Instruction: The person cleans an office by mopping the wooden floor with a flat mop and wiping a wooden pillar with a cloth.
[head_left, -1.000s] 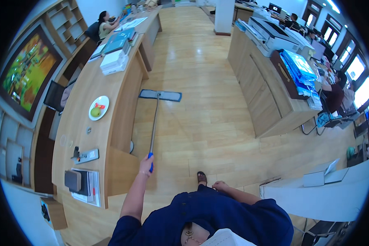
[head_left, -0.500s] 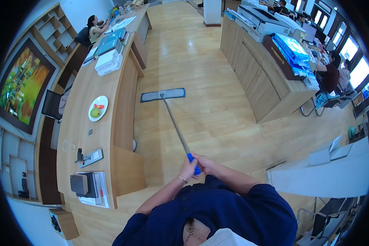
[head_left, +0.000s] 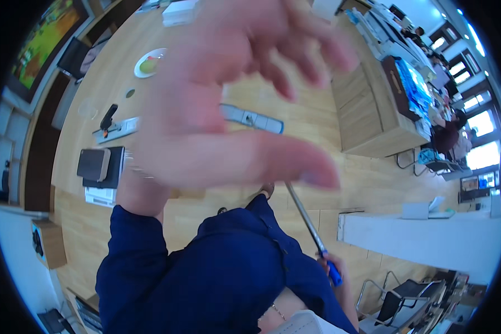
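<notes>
My left hand [head_left: 186, 125] is raised close in front of the camera, large and slightly blurred. Its fingers are apart and curved, with nothing in them. Down at the lower right, my right hand [head_left: 340, 266] is wrapped round the blue grip [head_left: 333, 273] of a flat mop. The mop's metal pole [head_left: 307, 220] slants up and to the left. Its flat grey-blue head [head_left: 259, 120] lies on the wooden floor; my left hand hides the head's left end and part of the pole.
At left, a long wooden counter [head_left: 67, 167] bears a plate [head_left: 142, 58] with fruit, a stapler [head_left: 109, 118] and dark notebooks [head_left: 101, 167]. A wooden cabinet [head_left: 367, 111] stands at right, near a white partition [head_left: 417, 239] and a chair [head_left: 395, 300]. People sit farther right.
My left hand has let go of the mop and come up before the camera. My right hand has carried the grip down and right. The whole view has shifted and tilted.
</notes>
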Demonstrator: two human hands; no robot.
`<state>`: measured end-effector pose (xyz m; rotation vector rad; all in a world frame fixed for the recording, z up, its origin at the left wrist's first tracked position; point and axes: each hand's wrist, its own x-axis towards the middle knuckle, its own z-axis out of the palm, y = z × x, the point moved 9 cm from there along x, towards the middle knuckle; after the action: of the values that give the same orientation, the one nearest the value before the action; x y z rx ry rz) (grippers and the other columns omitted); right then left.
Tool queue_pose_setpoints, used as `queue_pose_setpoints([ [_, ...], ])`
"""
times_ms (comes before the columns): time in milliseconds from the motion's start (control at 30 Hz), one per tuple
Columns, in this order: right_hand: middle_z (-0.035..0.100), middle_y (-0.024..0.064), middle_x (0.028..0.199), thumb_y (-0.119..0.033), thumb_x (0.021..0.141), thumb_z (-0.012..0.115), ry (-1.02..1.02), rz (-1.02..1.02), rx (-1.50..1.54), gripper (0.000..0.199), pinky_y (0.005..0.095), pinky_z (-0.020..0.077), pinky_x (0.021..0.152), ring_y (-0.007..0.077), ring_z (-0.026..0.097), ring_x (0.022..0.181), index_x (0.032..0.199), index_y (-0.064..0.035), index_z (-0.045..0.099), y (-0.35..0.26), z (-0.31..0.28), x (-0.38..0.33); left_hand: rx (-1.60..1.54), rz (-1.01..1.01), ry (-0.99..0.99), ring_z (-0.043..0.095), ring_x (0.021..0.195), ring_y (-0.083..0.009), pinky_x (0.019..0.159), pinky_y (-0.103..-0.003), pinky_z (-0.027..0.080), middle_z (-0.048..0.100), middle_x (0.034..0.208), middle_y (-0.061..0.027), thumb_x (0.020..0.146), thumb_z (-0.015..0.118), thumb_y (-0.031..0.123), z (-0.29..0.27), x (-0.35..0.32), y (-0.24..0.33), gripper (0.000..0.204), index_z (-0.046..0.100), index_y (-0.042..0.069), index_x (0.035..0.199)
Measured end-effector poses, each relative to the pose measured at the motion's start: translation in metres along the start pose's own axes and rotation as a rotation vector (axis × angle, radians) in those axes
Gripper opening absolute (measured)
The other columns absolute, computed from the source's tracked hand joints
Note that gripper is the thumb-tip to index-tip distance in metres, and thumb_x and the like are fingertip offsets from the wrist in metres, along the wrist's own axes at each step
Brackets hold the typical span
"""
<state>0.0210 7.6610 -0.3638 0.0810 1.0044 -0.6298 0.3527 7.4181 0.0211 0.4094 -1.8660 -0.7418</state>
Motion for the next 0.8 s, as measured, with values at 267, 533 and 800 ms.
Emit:
queue_pose_setpoints([
  [267,0.052,0.0184,0.124,-0.045,0.092,0.038,0.173,-0.250,-0.383,0.063,0.0438,0.0238,0.107,0.0258,0.044,0.121,0.132,0.0036,0.037,0.134,-0.049,-0.138,-0.147,0.152,-0.055,0.057,0.082,-0.0162,0.071,-0.027,0.048,0.058,0.109,-0.0118,0.076,0.068,0.014,-0.017,0.055,0.023,0.038,0.053,0.001,0.108],
  [533,0.053,0.0155,0.110,-0.039,0.091,0.043,0.277,-0.188,-0.193,0.054,0.0385,0.0278,0.089,0.0223,0.046,0.102,0.126,0.0019,0.040,0.125,-0.031,-0.149,-0.373,0.039,-0.066,0.057,0.084,-0.0169,0.072,-0.027,0.048,0.058,0.109,-0.0118,0.077,0.067,0.015,0.023,0.086,-0.028,0.038,0.053,0.001,0.109],
  [800,0.055,0.0126,0.097,-0.033,0.090,0.048,0.315,-0.159,-0.097,0.045,0.0331,0.0318,0.071,0.0189,0.047,0.083,0.120,0.0001,0.044,0.046,0.014,-0.096,-0.495,-0.025,-0.026,0.057,0.085,-0.0175,0.073,-0.028,0.048,0.058,0.108,-0.0118,0.078,0.066,0.017,0.025,0.118,-0.060,0.038,0.052,0.001,0.110],
])
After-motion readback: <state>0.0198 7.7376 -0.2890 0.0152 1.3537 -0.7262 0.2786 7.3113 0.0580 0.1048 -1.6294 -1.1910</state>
